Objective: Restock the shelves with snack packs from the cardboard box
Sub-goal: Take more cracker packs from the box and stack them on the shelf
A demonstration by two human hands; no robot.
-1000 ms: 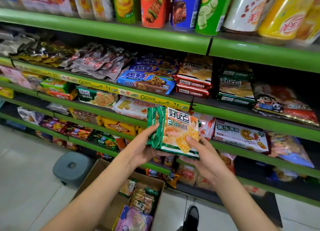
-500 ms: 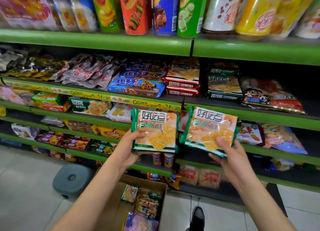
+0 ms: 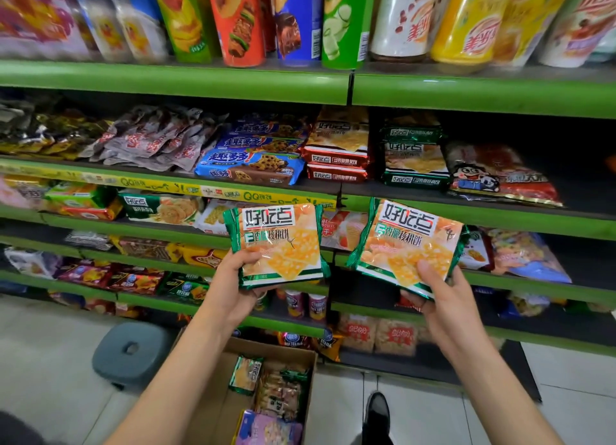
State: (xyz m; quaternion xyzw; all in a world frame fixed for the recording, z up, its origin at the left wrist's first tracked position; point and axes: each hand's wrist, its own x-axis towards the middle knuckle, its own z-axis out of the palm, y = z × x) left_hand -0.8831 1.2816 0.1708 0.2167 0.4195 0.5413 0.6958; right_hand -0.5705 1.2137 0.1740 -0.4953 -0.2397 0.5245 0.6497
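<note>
Two green-orange snack packs [image 3: 278, 244] [image 3: 408, 244] held up before shelves [image 3: 466, 218], above cardboard box [image 3: 213, 394].

Both held biscuit packs, left pack [image 3: 279, 244] and right pack [image 3: 407, 244], read "好吃点"; the blue cookie pack [image 3: 250, 166] reads "趣多多"; the yellow shelf-edge strip [image 3: 186, 188] reads "QQ".

Cardboard box [image 3: 213, 408] below shelves [image 3: 173, 81]; stool [image 3: 131, 353] left

The two green-edged orange plastic cracker packs, stacked together a second earlier, were split: the left hand [image 3: 233, 291] kept one pack [image 3: 278, 244] above its fingers, while the right hand [image 3: 443, 298] drew the other pack [image 3: 408, 244] away rightward, tilted.
</note>
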